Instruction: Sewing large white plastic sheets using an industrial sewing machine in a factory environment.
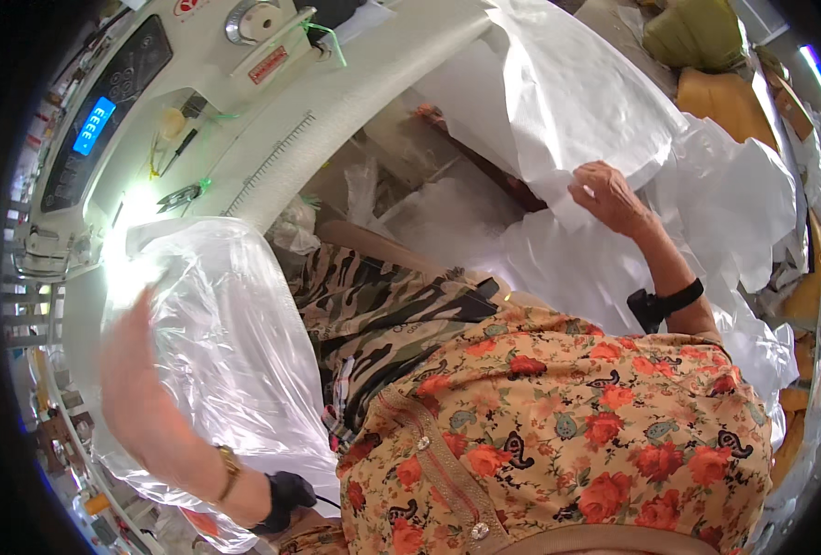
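Note:
My right hand point(609, 196) has its fingers curled on the edge of a white plastic sheet point(586, 102), which drapes down at the right of the sewing machine. Blurred by motion, my left hand point(133, 338) is over a translucent plastic sheet point(230, 296) at the left; its fingers do not show clearly. That sheet lies by the brightly lit needle area of a white sewing machine point(221, 153) and hangs down toward my lap. A small pair of thread snips point(184, 196) lies on the machine bed just beyond the sheet.
A lit blue display point(94, 127) and a handwheel-like dial point(253, 20) are on the machine. More crumpled white plastic point(734, 180) is heaped at the right. Beyond it sit an olive bundle point(692, 35) and a tan bundle point(725, 102). A brown bar point(493, 166) runs beneath the hanging sheet.

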The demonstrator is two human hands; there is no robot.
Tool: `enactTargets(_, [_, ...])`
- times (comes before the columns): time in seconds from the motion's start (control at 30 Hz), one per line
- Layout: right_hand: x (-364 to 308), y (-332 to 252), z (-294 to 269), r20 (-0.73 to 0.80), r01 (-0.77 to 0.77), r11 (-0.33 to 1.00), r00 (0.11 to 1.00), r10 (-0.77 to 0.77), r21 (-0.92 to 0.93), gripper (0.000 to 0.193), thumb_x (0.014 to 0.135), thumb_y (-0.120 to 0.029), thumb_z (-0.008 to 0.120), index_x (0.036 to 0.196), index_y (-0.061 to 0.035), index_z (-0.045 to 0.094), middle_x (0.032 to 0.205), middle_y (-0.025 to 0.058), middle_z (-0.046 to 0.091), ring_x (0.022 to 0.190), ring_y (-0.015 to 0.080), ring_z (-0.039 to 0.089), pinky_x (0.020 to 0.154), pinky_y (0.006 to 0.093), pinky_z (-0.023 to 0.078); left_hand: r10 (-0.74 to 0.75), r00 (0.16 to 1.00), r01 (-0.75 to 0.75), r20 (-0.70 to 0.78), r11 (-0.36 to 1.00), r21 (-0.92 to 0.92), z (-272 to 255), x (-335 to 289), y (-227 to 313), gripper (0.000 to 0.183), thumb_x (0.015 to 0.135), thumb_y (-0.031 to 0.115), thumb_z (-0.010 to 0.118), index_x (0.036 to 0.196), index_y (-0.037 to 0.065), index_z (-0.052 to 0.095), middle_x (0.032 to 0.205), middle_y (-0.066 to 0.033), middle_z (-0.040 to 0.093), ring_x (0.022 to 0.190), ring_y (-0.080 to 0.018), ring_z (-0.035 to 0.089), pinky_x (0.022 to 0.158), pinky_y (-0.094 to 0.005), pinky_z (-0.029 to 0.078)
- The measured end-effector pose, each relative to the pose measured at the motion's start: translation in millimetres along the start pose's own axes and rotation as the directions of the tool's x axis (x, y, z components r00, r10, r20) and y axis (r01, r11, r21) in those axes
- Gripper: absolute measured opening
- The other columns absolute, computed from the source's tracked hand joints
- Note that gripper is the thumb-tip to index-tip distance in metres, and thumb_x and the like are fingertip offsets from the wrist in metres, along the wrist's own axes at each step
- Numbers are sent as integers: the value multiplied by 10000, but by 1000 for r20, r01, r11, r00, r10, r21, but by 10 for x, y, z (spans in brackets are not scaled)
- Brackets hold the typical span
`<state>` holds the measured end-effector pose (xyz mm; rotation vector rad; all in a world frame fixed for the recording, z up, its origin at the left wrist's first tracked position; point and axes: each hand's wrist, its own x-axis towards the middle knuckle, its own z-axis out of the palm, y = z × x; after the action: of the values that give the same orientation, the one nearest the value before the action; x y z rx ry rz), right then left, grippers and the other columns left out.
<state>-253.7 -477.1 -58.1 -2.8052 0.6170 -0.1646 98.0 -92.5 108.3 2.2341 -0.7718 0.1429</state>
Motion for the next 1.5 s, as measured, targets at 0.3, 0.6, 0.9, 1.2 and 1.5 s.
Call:
enactTargets(0.3, [287, -102, -806, -840, 73, 847, 202, 504, 526, 155, 919, -66, 534, 853, 11, 652, 823, 34, 637, 781, 100, 563, 747, 272, 461, 875, 484, 315, -15, -190, -930, 599, -910, 875, 962, 777, 669, 548, 1321, -117, 442, 1337, -292, 488, 1291, -392, 446, 1084, -492, 377])
enactTargets(0.6, [-3, -1115, -47, -24, 146, 858, 988, -154, 493, 146, 831, -26, 583, 738, 23, 482, 866, 170, 622, 751, 342, 599, 677, 373, 496, 877, 401, 437, 264, 70, -897, 257, -543, 1056, 584, 890, 450, 549, 1106, -88, 621, 1132, -323, 603, 1084, -449, 594, 937, -480, 480])
enactTargets(0.9, [141, -1664, -161, -420, 546, 652, 833, -359, 526, 172, 731, -27, 663, 689, -39, 497, 1065, 165, 626, 840, 240, 614, 658, 356, 500, 13, 579, 699, 815, 506, -505, 1449, -455, 273, 448, 940, 463, 560, 913, 25, 647, 781, -52, 650, 764, -161, 647, 684, -276, 509])
enactTargets(1.2, [61, -1684, -28, -188, 512, 494, 803, -565, 703, 179, 780, -162, 697, 751, -68, 547, 1118, 79, 618, 864, 255, 597, 776, 380, 472, -218, 417, 904, 882, 197, -379, 2078, -302, -180, 210, 868, 169, 646, 837, -38, 641, 828, -97, 667, 714, -173, 654, 670, -288, 530])
enactTargets(1.5, [361, -1370, 58, 256, -180, 332, 946, -199, 926, 548, 887, -535, 601, 943, 8, 654, 892, 76, 663, 874, 160, 605, 814, 329, 486, -187, 500, 841, 845, 336, -424, 2218, -398, -420, 244, 802, 174, 774, 757, -15, 627, 743, -58, 639, 632, -110, 591, 562, -239, 474])
